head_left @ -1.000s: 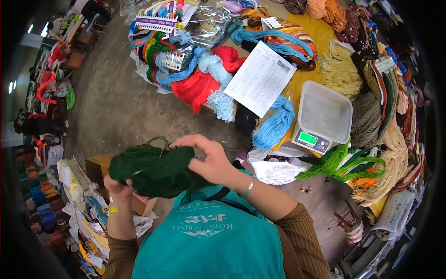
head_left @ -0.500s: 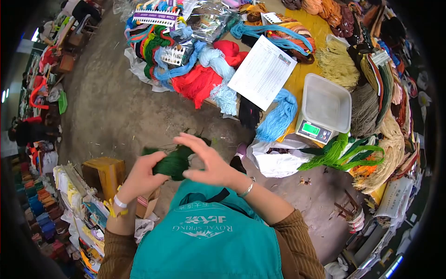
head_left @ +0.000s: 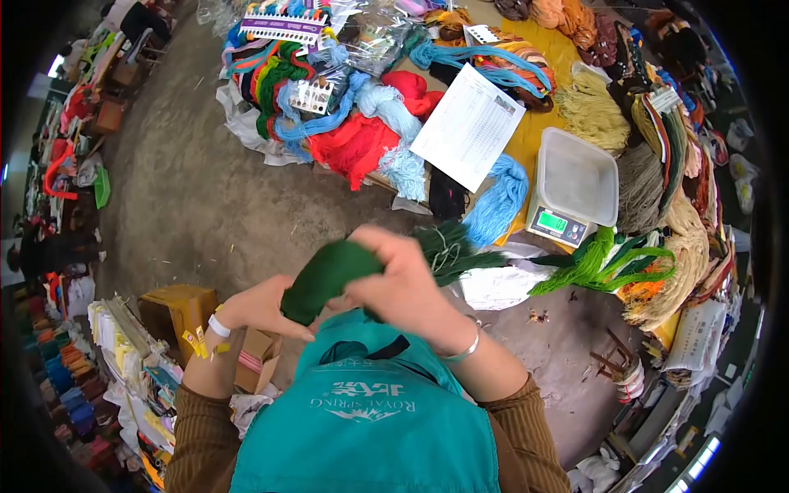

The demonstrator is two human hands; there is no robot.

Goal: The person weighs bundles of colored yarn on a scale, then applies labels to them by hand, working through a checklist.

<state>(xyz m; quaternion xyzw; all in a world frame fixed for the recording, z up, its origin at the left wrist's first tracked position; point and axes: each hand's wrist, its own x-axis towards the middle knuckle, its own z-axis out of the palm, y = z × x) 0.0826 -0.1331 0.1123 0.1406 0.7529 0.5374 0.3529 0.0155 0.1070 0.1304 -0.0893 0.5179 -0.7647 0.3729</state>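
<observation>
A dark green skein of thread (head_left: pixel 330 275) is stretched between my two hands above the teal apron (head_left: pixel 362 435). My right hand (head_left: pixel 399 283) grips its right part, fingers curled over the top, and the loose strand ends (head_left: pixel 452 253) trail out beyond to the right. At the skein's left end is my left hand (head_left: pixel 263 308), closed around it with the thumb below; its other fingertips are hidden behind the thread.
On the yellow table lie a printed sheet (head_left: pixel 470 127), a digital scale (head_left: pixel 559 226) bearing a plastic tub (head_left: pixel 578 177), and red (head_left: pixel 357 148), light blue (head_left: pixel 497 201) and bright green skeins (head_left: pixel 583 267). A cardboard box (head_left: pixel 177 316) stands at left, a stool (head_left: pixel 616 370) at right.
The dark green skein has risen slightly and opened out wider, its strand ends now swung to the right. My right hand has moved right and closed on it; my left hand has shifted slightly down.
</observation>
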